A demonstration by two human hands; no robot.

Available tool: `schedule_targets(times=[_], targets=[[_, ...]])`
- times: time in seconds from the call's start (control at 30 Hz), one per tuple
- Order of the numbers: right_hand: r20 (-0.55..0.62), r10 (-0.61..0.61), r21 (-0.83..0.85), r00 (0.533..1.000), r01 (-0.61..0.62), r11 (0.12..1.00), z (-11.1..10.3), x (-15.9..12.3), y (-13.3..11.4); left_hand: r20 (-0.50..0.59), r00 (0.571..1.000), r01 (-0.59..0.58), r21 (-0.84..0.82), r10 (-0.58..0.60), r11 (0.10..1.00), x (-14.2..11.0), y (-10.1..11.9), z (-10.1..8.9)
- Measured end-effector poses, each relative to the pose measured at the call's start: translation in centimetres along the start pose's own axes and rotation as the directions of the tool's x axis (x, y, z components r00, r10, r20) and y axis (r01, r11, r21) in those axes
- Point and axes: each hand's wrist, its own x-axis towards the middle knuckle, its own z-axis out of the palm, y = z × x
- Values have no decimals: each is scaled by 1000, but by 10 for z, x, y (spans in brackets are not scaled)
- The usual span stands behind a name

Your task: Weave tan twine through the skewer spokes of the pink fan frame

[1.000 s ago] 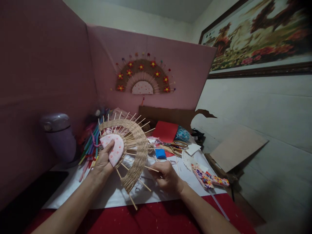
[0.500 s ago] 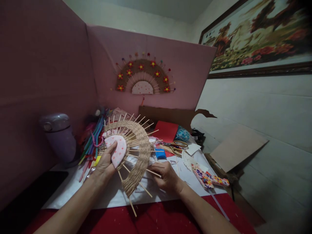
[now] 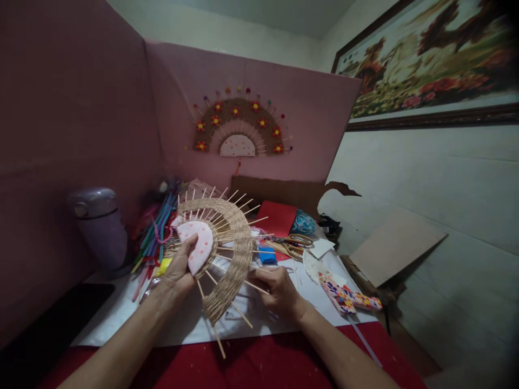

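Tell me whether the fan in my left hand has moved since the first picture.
Yes: the fan has shifted slightly to the right, its woven edge now nearer the blue piece, which lies unmoved on the table.

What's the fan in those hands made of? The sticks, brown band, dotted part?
The sticks look like wood or bamboo: pale, straight, seemingly uncoated. The brown band seems to be rough, dull twine or cord, since woven strands show. The dotted part looks like matte printed fabric, with a soft-looking edge.
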Motion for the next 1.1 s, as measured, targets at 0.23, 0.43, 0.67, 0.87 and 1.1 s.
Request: schedule_targets(times=[0.23, 0.43, 0.67, 0.87, 1.1], targets=[[-50, 27, 39, 998, -26, 999, 0, 0, 1, 74, 996, -52, 109, 44, 993, 6, 1, -8], [-57, 73, 25, 996, -72, 997, -2, 0, -1, 111, 989, 84, 98, -95, 992, -5, -2, -2], [-88, 38, 15, 995, -36, 999, 1, 1, 3, 86, 995, 37, 86, -45, 996, -1, -3, -2], [-75, 40, -32, 996, -42, 999, 1, -1, 4, 103, 995, -22, 103, 11, 994, 2, -4, -4], [-64, 8, -15, 998, -9, 1000, 1, 1, 1, 94, 995, 0, 128, -12, 992, 0, -6, -2]])
